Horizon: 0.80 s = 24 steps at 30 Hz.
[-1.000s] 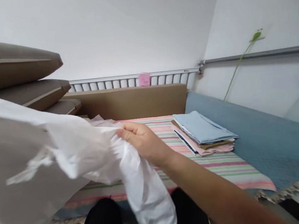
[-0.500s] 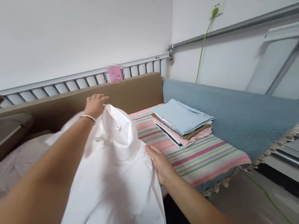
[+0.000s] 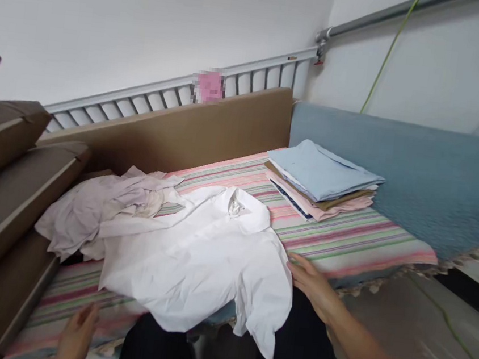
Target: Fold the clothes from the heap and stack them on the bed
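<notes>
A white collared shirt [image 3: 198, 249] lies spread over the front of the couch, its collar toward the back and one sleeve hanging over the front edge. Beside the shirt's right side is my right hand [image 3: 312, 284], fingers stretched out and holding nothing; whether the fingertips touch the fabric I cannot tell. Low on the left, my left hand [image 3: 78, 334] is apart from the shirt, over the striped cover [image 3: 101, 308], with loosely bent fingers and nothing in them. A crumpled pale lilac garment heap [image 3: 95, 210] lies to the left, partly against the shirt's sleeve.
Folded clothes [image 3: 325, 177], light blue on top, are stacked at the right rear. Brown cushions [image 3: 2, 194] pile up at the left. A brown backrest [image 3: 193, 129] and a blue padded side [image 3: 395, 161] bound the couch. A green cord [image 3: 390, 52] runs down the wall.
Both hands have let go of the white shirt, which was held up and now lies flat. My left hand has moved down and left. The view has tilted down and turned left.
</notes>
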Each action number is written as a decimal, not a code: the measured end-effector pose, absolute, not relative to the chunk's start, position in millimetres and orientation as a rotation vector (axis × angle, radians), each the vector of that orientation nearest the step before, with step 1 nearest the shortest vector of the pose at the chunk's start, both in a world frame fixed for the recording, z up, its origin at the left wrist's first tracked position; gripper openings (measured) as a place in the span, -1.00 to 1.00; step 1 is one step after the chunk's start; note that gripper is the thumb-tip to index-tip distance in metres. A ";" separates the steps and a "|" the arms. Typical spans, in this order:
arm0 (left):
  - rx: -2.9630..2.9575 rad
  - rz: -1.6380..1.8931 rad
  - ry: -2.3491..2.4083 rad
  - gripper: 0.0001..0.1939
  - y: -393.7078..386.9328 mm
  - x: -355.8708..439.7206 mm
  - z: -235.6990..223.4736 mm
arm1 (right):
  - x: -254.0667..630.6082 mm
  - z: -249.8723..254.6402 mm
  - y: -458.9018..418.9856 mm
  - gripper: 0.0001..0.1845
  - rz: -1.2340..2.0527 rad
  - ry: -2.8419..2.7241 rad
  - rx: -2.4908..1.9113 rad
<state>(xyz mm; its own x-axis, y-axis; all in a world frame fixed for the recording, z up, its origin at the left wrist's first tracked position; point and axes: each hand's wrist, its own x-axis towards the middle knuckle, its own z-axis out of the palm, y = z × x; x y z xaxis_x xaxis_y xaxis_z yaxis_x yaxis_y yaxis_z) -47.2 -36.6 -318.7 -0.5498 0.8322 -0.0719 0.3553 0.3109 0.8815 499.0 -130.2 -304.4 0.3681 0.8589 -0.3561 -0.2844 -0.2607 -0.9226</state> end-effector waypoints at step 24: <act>0.287 1.275 1.262 -0.94 -108.9 48.9 -299.8 | 481.5 -282.4 -182.3 -0.66 1.326 -0.466 -1.466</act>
